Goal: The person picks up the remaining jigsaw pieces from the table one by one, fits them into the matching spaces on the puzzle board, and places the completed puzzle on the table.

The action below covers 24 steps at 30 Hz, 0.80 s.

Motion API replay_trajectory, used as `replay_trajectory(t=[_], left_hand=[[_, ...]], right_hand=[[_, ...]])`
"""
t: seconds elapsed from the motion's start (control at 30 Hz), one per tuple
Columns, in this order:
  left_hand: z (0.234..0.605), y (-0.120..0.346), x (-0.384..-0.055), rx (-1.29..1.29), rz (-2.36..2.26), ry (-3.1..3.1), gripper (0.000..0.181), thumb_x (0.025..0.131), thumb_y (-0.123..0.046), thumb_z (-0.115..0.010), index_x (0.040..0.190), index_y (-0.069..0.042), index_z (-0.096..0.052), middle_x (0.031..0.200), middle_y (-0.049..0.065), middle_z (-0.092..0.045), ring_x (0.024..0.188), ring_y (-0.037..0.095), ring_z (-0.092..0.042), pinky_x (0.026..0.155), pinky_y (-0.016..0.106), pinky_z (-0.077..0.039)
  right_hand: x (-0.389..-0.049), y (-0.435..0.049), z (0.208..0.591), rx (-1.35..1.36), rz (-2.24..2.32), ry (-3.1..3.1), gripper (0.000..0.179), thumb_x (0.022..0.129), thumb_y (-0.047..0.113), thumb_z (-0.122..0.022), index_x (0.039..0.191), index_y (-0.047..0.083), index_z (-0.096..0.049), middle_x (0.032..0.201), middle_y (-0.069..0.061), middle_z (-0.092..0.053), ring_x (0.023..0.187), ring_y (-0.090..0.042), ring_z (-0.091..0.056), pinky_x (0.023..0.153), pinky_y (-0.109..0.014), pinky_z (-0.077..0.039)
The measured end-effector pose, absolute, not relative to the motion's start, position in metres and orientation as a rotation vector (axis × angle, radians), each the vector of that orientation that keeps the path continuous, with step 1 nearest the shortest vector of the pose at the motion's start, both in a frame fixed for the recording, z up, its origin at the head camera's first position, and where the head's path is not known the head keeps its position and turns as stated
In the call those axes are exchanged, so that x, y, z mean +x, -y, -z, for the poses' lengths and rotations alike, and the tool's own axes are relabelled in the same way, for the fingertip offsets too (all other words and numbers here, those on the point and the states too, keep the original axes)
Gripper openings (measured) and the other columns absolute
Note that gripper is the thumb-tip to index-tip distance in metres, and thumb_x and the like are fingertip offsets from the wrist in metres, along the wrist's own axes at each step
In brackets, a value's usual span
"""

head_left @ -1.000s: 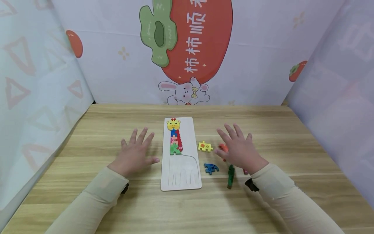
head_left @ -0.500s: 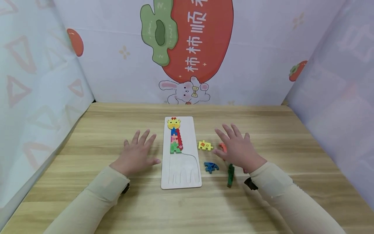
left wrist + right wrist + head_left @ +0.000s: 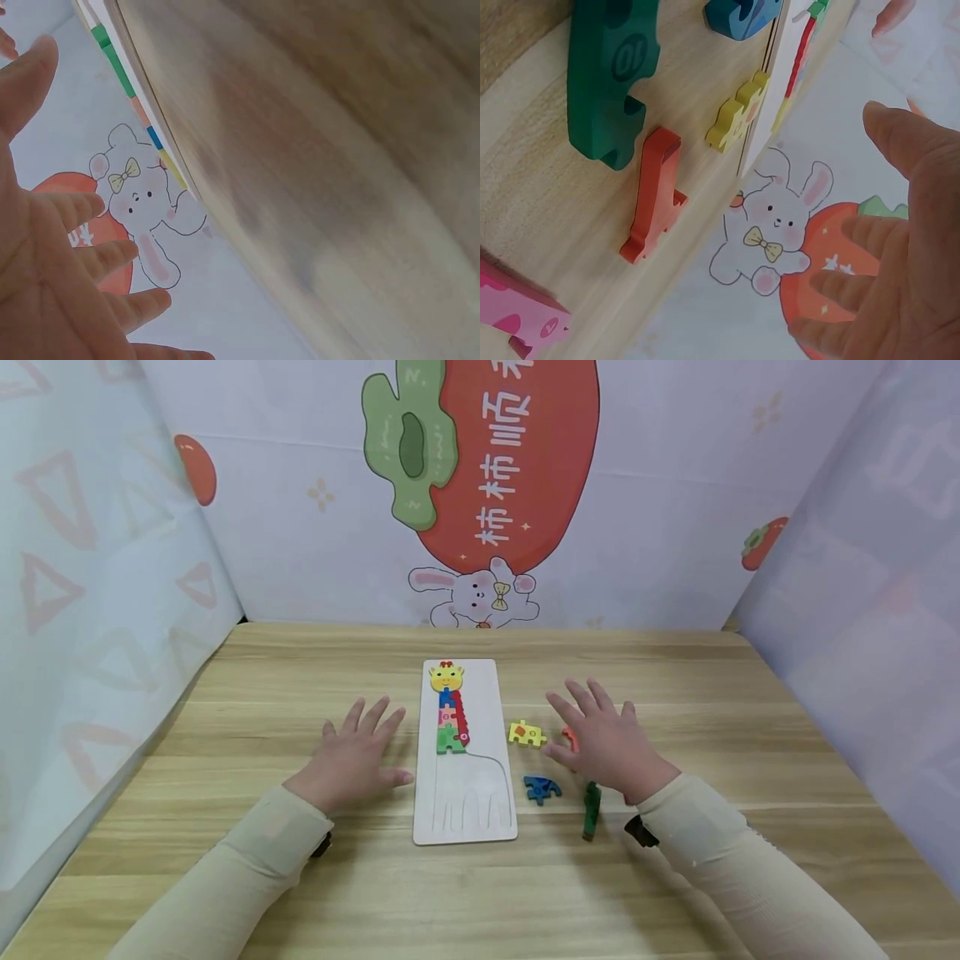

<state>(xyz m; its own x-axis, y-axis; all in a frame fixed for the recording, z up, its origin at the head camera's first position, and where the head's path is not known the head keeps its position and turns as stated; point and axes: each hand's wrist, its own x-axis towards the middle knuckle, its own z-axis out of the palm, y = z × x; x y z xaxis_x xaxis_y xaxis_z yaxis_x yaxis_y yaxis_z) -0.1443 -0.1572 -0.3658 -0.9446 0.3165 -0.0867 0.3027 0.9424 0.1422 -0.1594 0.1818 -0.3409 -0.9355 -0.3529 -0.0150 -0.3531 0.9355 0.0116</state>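
My left hand [image 3: 351,762] hovers beside the left edge of a white puzzle board [image 3: 486,706], fingers spread and holding nothing. The board carries a yellow giraffe head [image 3: 447,677] with blue, pink and green neck pieces and a red mane piece [image 3: 461,718]. To the board's right is my right hand [image 3: 613,742], also spread and holding nothing, over loose puzzle pieces. Nearby lie a yellow piece [image 3: 527,734], a blue piece [image 3: 541,789] and a dark green piece [image 3: 592,810] marked 10. An orange-red piece [image 3: 656,191] and a pink piece [image 3: 525,307] are mostly hidden by that hand in the head view.
Everything lies on a wood-grain table [image 3: 465,902]. A white printed backdrop [image 3: 660,527] with a big persimmon and a rabbit rises behind it. Pale sheets stand along both sides.
Both hands have drifted slightly inward, the left one to the right and the right one to the left. Board and pieces keep their places on the table.
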Motion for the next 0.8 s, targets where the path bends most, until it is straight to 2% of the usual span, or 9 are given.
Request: replay_trajectory(t=[0.8], left_hand=[[0.3681, 0.1507, -0.1411, 0.53, -0.225, -2.911, 0.093, 0.082, -0.056, -0.068, 0.153, -0.011, -0.028, 0.159, 0.017, -0.019, 0.143, 0.048, -0.012, 0.099, 0.078, -0.02]], right_hand=[[-0.1635, -0.1764, 0.3462, -0.658, 0.033, -3.075, 0.076, 0.087, 0.055, -0.064, 0.149, 0.019, -0.04, 0.155, -0.013, -0.03, 0.142, -0.038, -0.025, 0.103, -0.069, -0.029]])
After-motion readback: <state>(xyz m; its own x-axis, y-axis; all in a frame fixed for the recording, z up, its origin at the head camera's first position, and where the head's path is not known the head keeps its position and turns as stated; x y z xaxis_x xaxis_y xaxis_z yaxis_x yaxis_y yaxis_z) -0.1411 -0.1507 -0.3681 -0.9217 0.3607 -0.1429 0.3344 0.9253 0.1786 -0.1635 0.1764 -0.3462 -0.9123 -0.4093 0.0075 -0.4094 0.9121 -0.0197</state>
